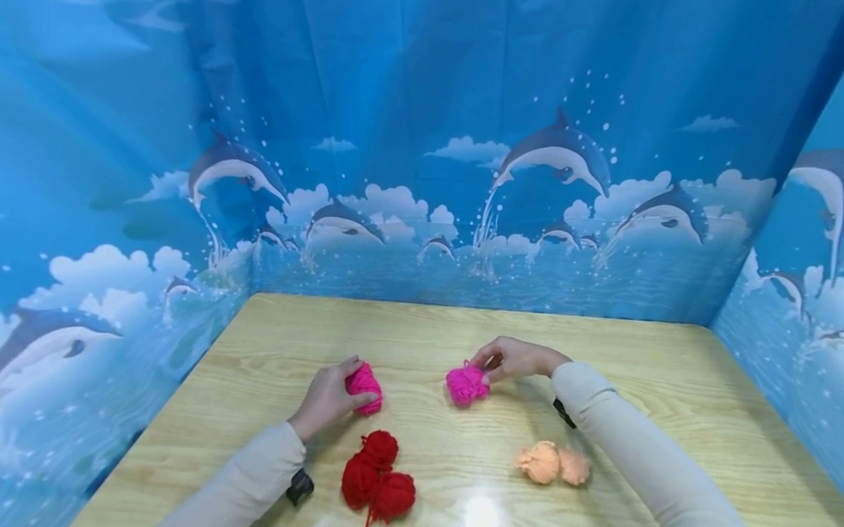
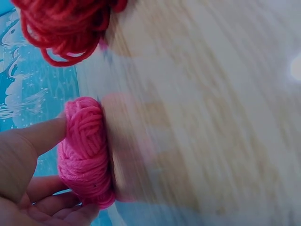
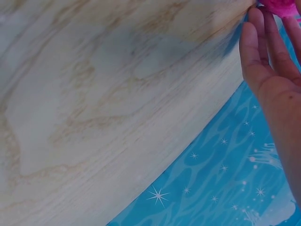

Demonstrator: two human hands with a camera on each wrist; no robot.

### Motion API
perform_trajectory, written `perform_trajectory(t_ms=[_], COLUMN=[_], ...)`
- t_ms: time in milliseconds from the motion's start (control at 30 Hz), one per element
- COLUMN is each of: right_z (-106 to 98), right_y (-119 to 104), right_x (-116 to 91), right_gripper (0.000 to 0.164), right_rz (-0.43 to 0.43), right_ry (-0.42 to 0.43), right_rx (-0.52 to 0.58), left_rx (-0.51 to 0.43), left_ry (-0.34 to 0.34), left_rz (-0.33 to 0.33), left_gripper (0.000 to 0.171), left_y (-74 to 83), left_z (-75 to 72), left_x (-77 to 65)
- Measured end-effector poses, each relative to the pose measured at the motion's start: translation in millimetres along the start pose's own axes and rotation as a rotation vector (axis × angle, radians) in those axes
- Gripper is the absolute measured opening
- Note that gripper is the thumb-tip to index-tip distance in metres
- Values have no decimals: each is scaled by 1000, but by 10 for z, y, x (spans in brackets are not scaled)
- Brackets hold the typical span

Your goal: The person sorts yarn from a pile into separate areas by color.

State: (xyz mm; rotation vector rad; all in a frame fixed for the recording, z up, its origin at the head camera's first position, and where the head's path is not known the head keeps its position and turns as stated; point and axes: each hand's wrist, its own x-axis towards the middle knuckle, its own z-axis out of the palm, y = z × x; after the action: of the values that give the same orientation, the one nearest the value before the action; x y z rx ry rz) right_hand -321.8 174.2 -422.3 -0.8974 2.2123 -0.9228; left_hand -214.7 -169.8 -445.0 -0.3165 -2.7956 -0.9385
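My left hand [image 1: 327, 398] grips a bright pink ball of yarn [image 1: 365, 389] on the table, thumb on the near side and fingers behind it. In the left wrist view this wound yarn [image 2: 87, 153] sits between the thumb and the curled fingers. To the right, a second pink yarn ball [image 1: 466, 385] is pinched at its right side by my right hand [image 1: 519, 358]. Only the edge of that yarn [image 3: 281, 6] shows at the top corner of the right wrist view. Three red yarn balls [image 1: 378, 477] lie clustered nearer to me, just below the left hand.
Two peach yarn balls [image 1: 553, 463] lie side by side below my right forearm. The wood-patterned table [image 1: 419, 333] has a blue dolphin-print curtain [image 1: 412, 139] behind it and along both sides. Light reflects off the table near the front.
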Motion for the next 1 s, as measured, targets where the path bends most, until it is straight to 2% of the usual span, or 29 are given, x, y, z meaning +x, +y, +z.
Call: perform_trajectory(t_ms=[100,367,700,800,1000], right_z=[9,6,40,71,113], right_y=[6,7,-107,-135,-177], right_x=[-6,-32,-36,-8,24], right_gripper=[36,40,52,53,49], right_rz=[8,-29,-60,-78,-40], right_ry=[8,4,-13,-32,-29], right_rx=[-16,-23,-10,-34,-116], left_rx=[3,-2,-11,-8,-23], left_ry=[5,-11,-4,0,-13], left_rz=[3,-43,-41,-41,-47], left_gripper=[61,61,62,62,62], left_y=[-13,-21,-41,-45,-43], left_z=[10,38,25,21,35], left_x=[0,18,4,-2,3])
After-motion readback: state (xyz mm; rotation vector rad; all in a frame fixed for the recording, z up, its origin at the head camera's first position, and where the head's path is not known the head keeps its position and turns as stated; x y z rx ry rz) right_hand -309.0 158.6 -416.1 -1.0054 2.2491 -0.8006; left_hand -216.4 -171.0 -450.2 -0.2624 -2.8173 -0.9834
